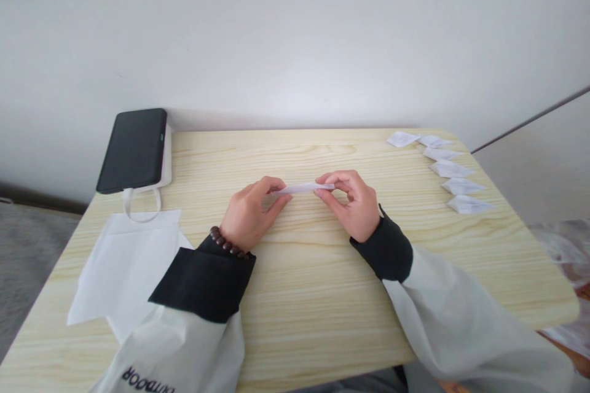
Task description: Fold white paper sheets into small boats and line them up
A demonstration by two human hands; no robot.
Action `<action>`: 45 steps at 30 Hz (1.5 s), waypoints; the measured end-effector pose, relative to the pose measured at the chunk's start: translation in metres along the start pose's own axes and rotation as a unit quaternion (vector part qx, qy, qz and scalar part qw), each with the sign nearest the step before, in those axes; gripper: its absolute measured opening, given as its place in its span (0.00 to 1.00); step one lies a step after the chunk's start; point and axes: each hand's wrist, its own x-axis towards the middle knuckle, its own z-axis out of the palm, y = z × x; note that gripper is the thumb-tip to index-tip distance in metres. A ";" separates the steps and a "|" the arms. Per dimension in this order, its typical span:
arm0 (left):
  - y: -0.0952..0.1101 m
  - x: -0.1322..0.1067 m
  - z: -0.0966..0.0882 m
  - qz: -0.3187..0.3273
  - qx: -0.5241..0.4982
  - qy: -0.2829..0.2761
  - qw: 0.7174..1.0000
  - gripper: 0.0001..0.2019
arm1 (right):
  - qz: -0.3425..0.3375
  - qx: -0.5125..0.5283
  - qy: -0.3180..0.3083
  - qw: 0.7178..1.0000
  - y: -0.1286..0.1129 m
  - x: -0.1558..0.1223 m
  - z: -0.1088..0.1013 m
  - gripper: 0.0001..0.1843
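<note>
A narrow folded strip of white paper (pixel 303 187) stretches between my two hands, a little above the middle of the table. My left hand (pixel 253 212) pinches its left end between thumb and fingers; a dark bead bracelet circles that wrist. At the other end, my right hand (pixel 353 201) grips the strip with thumb and fingertips. The ends inside the fingers are partly hidden. Several folded white paper pieces with pointed ends (pixel 452 169) lie in a curved row at the right.
Flat white paper sheets (pixel 124 258) lie at the left, partly under my left sleeve. Behind them, a black tablet-like device (pixel 133 150) rests on a white object with a white cable loop (pixel 159 202). The wooden table (pixel 318 295) meets a white wall at the back.
</note>
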 end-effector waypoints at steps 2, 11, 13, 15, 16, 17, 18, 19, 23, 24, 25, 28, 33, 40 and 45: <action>0.000 0.000 0.001 0.035 0.004 -0.019 0.999 0.07 | -0.022 -0.014 -0.011 1.000 -0.002 0.000 0.000 0.08; 0.003 0.000 -0.002 0.043 -0.035 0.009 0.998 0.04 | -0.028 -0.026 0.022 0.999 0.001 0.001 -0.002 0.05; 0.003 0.000 -0.002 0.045 -0.043 0.014 0.998 0.03 | -0.032 -0.045 0.017 0.998 0.001 0.002 -0.003 0.05; 0.002 -0.001 -0.001 0.044 -0.058 0.020 0.997 0.03 | -0.039 -0.067 0.014 0.997 -0.001 0.003 -0.004 0.04; 0.001 -0.001 -0.001 0.042 -0.065 0.021 0.997 0.03 | -0.044 -0.078 0.012 0.996 -0.002 0.003 -0.004 0.03; 0.000 -0.001 0.000 0.040 -0.070 0.022 0.997 0.03 | -0.050 -0.088 0.009 0.995 -0.003 0.004 -0.005 0.02; -0.001 -0.001 0.000 0.038 -0.073 0.023 0.996 0.04 | -0.057 -0.099 0.006 0.993 -0.004 0.004 -0.005 0.02; -0.002 -0.001 0.001 0.037 -0.075 0.024 0.996 0.04 | -0.066 -0.109 0.003 0.992 -0.004 0.005 -0.006 0.03; -0.002 0.000 0.001 0.036 -0.060 0.027 0.997 0.04 | -0.106 -0.129 0.003 0.986 -0.007 0.005 -0.008 0.07; -0.001 0.000 0.001 0.034 -0.050 0.027 0.998 0.04 | -0.112 -0.131 0.005 0.985 -0.008 0.005 -0.008 0.07; 0.000 0.000 0.000 0.034 -0.040 0.026 0.998 0.05 | -0.118 -0.132 0.005 0.984 -0.008 0.005 -0.008 0.07; 0.003 0.000 0.000 0.054 -0.035 0.020 0.998 0.08 | -0.132 -0.132 -0.014 0.982 -0.010 0.004 -0.006 0.07; 0.004 0.001 0.000 0.087 -0.078 0.019 0.993 0.05 | -0.138 -0.131 0.009 0.982 -0.012 0.002 0.000 0.07; 0.005 0.003 -0.001 0.067 -0.094 0.033 0.993 0.03 | -0.152 -0.146 0.008 0.977 -0.012 0.001 -0.002 0.06; 0.005 0.002 -0.002 0.084 -0.039 0.059 0.994 0.03 | -0.180 -0.133 -0.016 0.975 -0.014 0.003 -0.004 0.07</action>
